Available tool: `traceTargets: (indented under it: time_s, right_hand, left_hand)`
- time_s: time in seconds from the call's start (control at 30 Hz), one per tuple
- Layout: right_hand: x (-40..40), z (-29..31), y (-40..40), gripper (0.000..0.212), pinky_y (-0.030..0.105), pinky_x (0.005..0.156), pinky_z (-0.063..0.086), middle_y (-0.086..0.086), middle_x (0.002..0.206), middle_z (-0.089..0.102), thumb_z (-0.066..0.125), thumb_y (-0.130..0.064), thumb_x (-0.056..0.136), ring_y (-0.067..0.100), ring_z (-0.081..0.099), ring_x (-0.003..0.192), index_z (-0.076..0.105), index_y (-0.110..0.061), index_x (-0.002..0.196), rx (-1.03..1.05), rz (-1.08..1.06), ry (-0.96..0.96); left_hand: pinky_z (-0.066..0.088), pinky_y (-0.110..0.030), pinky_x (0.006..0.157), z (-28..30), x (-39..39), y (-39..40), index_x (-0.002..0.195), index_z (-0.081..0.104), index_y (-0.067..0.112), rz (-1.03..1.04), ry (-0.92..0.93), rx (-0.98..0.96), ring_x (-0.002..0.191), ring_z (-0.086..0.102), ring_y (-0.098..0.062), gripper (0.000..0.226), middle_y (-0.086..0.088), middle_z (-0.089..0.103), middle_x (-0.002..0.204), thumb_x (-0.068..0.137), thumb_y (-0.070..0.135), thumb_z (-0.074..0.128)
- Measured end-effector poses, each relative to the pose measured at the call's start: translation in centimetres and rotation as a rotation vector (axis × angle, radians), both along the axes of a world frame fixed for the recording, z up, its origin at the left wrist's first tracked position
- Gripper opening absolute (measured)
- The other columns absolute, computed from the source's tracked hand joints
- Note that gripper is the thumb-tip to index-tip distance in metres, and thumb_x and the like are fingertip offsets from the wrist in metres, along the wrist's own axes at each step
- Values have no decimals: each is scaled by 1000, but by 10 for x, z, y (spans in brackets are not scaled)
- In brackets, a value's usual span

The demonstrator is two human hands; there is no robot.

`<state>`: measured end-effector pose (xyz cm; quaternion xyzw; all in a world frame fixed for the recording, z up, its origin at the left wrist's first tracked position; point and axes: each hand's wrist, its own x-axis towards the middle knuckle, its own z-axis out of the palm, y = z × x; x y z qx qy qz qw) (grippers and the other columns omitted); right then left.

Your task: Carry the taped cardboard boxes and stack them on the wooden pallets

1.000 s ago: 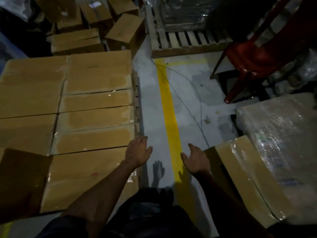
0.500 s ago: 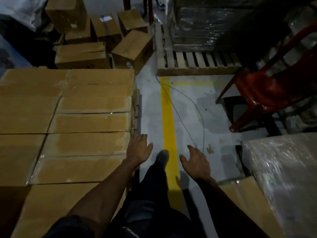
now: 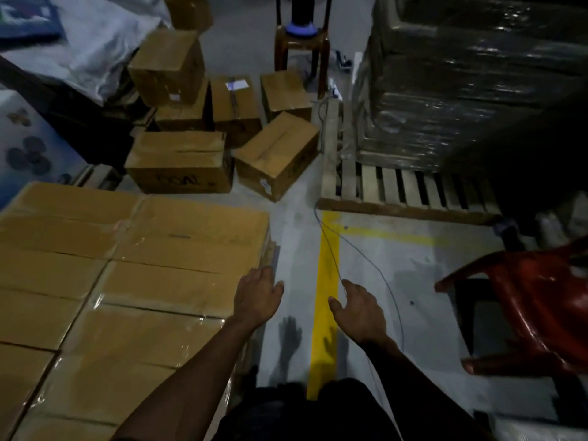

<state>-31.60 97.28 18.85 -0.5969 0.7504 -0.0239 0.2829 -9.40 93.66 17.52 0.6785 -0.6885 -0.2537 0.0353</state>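
A flat layer of taped cardboard boxes [image 3: 133, 281] fills the left side, stacked side by side. Beyond it, several loose taped boxes [image 3: 275, 155] lie jumbled on the floor. A wooden pallet [image 3: 404, 192] sits at the upper right, partly loaded with a dark shrink-wrapped stack [image 3: 461, 81]. My left hand [image 3: 257, 296] hovers at the right edge of the stacked layer, fingers relaxed, holding nothing. My right hand [image 3: 358, 308] hangs over the grey floor by the yellow line, fingers loosely spread and empty.
A yellow floor line [image 3: 326, 300] runs down the aisle, with a thin wire [image 3: 362, 259] lying across it. A red plastic chair [image 3: 534, 310] stands at the right. A brown stool [image 3: 302, 43] is at the back, and wrapped bundles [image 3: 95, 43] at the upper left.
The view has moved forward along the aisle and tilted up. The loose boxes and the pallet came closer, and the wrapped package at lower right dropped out of sight. Both hands stay empty.
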Motion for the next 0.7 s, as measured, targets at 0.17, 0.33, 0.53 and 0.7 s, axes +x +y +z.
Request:
traceTargets:
  time_s: [0.17, 0.33, 0.53, 0.7]
  right_hand:
    - [-19, -14, -131, 64, 38, 109, 35, 6, 152, 43, 51, -47, 98, 28, 38, 140, 35, -19, 152, -9, 76, 1]
    - [-38, -31, -275, 65, 39, 109, 35, 7, 152, 42, 51, -49, 97, 29, 39, 139, 35, -19, 153, 13, 183, -23]
    - [-37, -12, -435, 69, 42, 113, 35, 8, 155, 38, 48, -53, 98, 29, 36, 142, 32, -17, 154, 66, 385, -43]
    - [-17, 1, -534, 68, 44, 113, 34, 11, 154, 39, 49, -50, 99, 31, 36, 141, 31, -14, 154, 26, 489, -63]
  left_hand:
    - [41, -38, 96, -10, -11, -101, 126, 56, 0, 91, -13, -23, 112, 56, -34, 78, -20, 61, 122, 82, 51, 16]
    - [34, -37, 105, -25, -19, -209, 141, 44, 4, 214, -97, 74, 127, 47, -30, 81, -16, 50, 141, 82, 52, 15]
    - [34, -37, 106, -1, -21, -315, 141, 44, 5, 385, -128, 81, 129, 45, -29, 75, -14, 50, 141, 84, 49, 21]
    - [35, -38, 106, 1, -16, -389, 139, 46, 3, 468, -104, 58, 128, 46, -33, 74, -17, 52, 139, 86, 49, 24]
